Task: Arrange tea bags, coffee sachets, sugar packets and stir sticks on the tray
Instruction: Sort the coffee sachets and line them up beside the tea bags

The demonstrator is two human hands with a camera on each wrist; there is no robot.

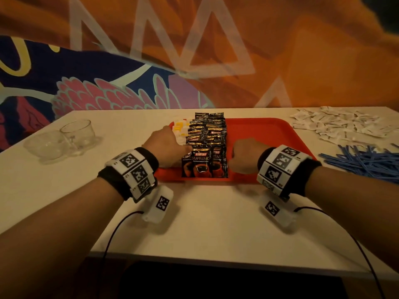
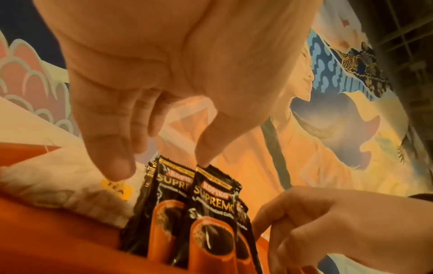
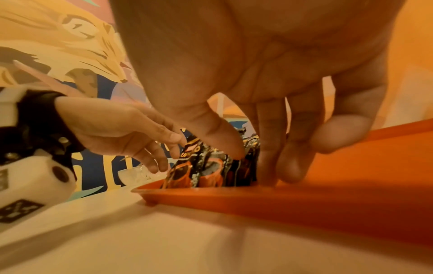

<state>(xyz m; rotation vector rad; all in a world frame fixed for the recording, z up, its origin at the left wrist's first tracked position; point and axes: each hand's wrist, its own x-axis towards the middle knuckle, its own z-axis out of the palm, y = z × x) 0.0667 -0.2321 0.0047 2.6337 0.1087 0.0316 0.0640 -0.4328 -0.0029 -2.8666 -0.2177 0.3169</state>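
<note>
Glossy black foil coffee sachets [image 1: 205,145], printed with orange cups, lie in overlapping rows down the left-centre of a flat red plastic tray [image 1: 263,134] with a raised rim. Soft white paper tea bags [image 1: 180,128] with yellow tags sit just left of them on the same tray. The left hand [image 1: 166,145] reaches down between both stacks, fingers relaxed and spread, the thumb tip touching a sachet's top edge. The right hand [image 1: 246,156] stands on the sachets' right side, its straight fingers pressed against their edge and down to the tray floor.

On the pale smooth desk [image 1: 216,214], two clear glass cups [image 1: 64,139] stand well to the left. Crinkled white sugar packets [image 1: 336,124] lie heaped at the far right, with thin blue stir sticks [image 1: 362,160] piled nearer.
</note>
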